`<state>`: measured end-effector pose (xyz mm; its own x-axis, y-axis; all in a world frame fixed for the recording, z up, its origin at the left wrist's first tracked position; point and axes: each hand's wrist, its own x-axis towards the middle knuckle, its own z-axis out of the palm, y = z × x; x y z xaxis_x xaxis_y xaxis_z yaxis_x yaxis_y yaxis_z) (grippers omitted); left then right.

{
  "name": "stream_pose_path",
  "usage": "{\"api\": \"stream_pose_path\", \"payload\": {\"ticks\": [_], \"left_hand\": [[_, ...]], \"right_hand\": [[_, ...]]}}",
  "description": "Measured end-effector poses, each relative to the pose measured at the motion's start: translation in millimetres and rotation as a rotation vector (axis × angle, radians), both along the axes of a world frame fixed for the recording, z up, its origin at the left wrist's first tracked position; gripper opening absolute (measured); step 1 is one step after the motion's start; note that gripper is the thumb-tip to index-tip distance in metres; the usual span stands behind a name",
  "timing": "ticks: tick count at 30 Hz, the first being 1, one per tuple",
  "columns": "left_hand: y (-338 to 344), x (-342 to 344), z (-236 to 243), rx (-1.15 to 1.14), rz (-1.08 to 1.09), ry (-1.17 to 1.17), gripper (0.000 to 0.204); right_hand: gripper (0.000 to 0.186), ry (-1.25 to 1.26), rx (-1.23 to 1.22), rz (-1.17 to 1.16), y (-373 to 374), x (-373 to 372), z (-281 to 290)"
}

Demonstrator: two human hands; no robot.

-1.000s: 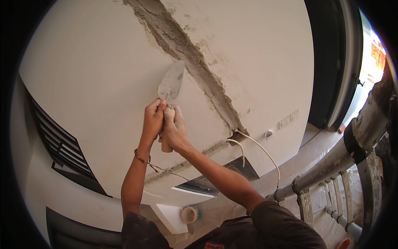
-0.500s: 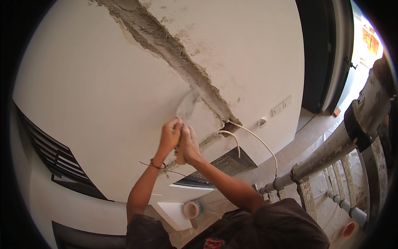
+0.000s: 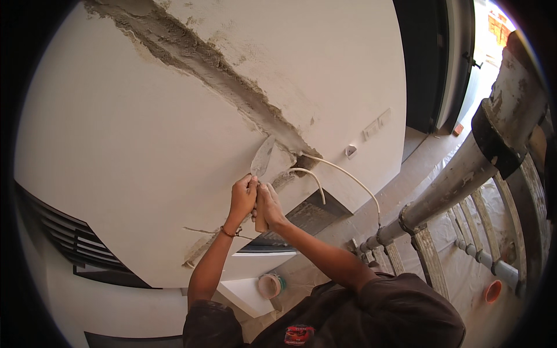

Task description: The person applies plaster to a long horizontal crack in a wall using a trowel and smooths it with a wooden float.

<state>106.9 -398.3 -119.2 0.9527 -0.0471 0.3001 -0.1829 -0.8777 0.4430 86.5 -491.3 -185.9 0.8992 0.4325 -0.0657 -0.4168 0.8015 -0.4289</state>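
Observation:
A pointing trowel [image 3: 263, 158] with a grey pointed blade and a wooden handle is held in front of the white wall. My left hand [image 3: 243, 196], with a bracelet at its wrist, is closed at the neck of the tool. On the other side, my right hand [image 3: 272, 209] grips the handle; its fingers are partly hidden. The blade's tip is at the lower left edge of a rough channel [image 3: 223, 75] cut diagonally into the wall. Whether it touches cannot be told. Two pale cables [image 3: 354, 177] come out of the hole at the channel's lower end.
At right stands metal scaffolding [image 3: 452, 200] with ladder-like rungs. A bucket [image 3: 269, 286] and an orange bucket [image 3: 493, 292] are below. Plastic sheeting [image 3: 441, 249] covers floor. A louvred vent [image 3: 75, 238] lies at left, a dark recess [image 3: 316, 214] under the channel, a dark door [image 3: 426, 64] at upper right.
The whole view has shifted, with the wall sliding up and left. Both hands and the trowel have moved down along the channel toward the cable hole. The blade, blurred before, now shows sharply.

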Motion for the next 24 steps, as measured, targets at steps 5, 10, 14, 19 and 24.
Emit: {"api": "stream_pose_path", "payload": {"ticks": [5,10,14,19,24], "left_hand": [[-14.7,8.0,37.3,-0.101,0.022,-0.103,0.031],[19.1,14.1,-54.4,0.057,-0.013,-0.013,0.028],[2.3,5.5,-55.5,0.041,0.035,-0.017,0.027],[-10.5,18.5,-20.2,-0.082,0.058,-0.104,0.026],[8.4,-0.3,-98.0,0.070,0.021,-0.007,0.032]], "right_hand": [[0.039,-0.206,0.029,-0.046,-9.6,12.6,43.8],[0.039,-0.048,-0.046,-0.115,27.1,3.9,-41.1],[0.041,-0.005,-0.111,-0.137,22.0,1.3,-55.9],[0.039,-0.118,-0.061,-0.199,21.8,24.4,-49.9],[0.036,0.180,0.061,0.003,8.2,-13.2,-80.9]]}}
